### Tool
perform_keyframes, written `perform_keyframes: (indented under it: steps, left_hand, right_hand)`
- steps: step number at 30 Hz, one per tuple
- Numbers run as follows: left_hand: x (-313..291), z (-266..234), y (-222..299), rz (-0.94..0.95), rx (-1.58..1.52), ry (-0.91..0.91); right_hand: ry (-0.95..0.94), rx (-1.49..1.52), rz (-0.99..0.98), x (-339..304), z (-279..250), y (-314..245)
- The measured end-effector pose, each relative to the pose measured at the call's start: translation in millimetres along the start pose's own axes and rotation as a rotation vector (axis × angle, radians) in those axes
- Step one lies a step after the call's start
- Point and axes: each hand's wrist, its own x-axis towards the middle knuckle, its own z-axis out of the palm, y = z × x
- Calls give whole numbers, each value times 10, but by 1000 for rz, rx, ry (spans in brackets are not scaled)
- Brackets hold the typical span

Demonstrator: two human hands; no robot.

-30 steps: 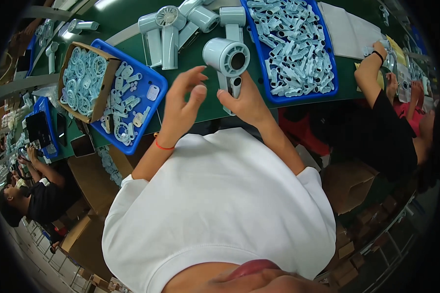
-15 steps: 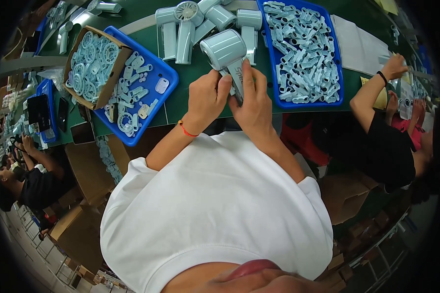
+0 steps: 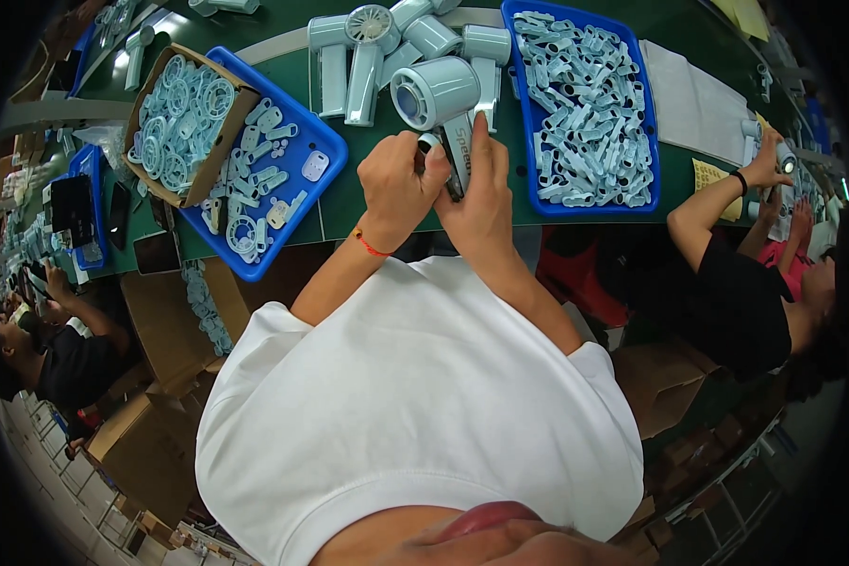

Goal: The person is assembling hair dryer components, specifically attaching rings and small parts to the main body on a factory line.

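A pale blue handheld fan (image 3: 436,92) is in front of me, its round head tilted up and to the left over the green table. My right hand (image 3: 481,193) wraps round the fan's handle, the index finger lying along its side. Against the handle's left side, my left hand (image 3: 391,184) is closed, thumb and index finger pinching a small pale blue piece (image 3: 427,142) whose shape is mostly hidden. A dark gap shows along the handle between the two hands. Just beyond, several more fans (image 3: 363,85) lie piled together.
A blue tray (image 3: 655,179) heaped with small pale blue parts stands to the right. On the left, another blue tray (image 3: 297,212) bears loose parts and a cardboard box (image 3: 198,193) of ring-shaped pieces. A white cloth (image 3: 693,94) lies at the right, near a co-worker's arm (image 3: 717,198).
The fan has turned slightly in my hands, so its head's open left end now shows more. My left hand still pinches at the handle. The co-worker on the right now holds a fan-like object.
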Motion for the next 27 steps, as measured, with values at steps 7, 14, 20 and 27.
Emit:
perform_keyframes:
  steps: [7,14,20,27]
  left_hand:
    - [-7,33,-95,-297,-524,-171]
    - [-103,-97,7,-554,-1167,-620]
    - [-21,-195,-4,-614,-1066,-689]
    - [-112,-97,-6,-400,-580,-534]
  right_hand:
    - [-92,265,114,-42,-60,155]
    - [-337,618,259,-135,-116,153]
    - [-462,650,69,120,-357,282]
    - [-261,73,274,160,-371,37]
